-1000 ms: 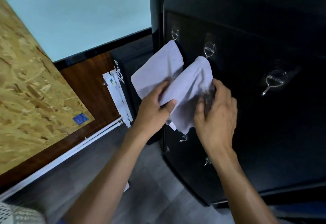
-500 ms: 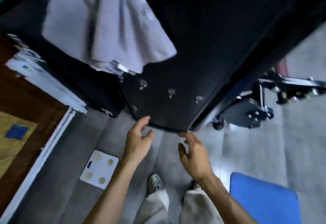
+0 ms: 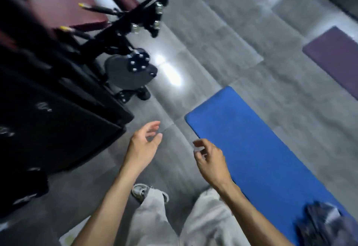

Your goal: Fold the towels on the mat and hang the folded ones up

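Your left hand point(image 3: 143, 145) and right hand point(image 3: 211, 160): both empty, fingers loosely curled. One blue mat point(image 3: 251, 149), one dark crumpled towel point(image 3: 325, 222) on it.

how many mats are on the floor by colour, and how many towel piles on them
blue mat: 1
purple mat: 1
dark towel pile, on the blue mat's near end: 1
total: 3
Left hand and right hand hold nothing.

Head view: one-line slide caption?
Empty left hand and right hand above grey floor, blue mat with crumpled towels alongside.
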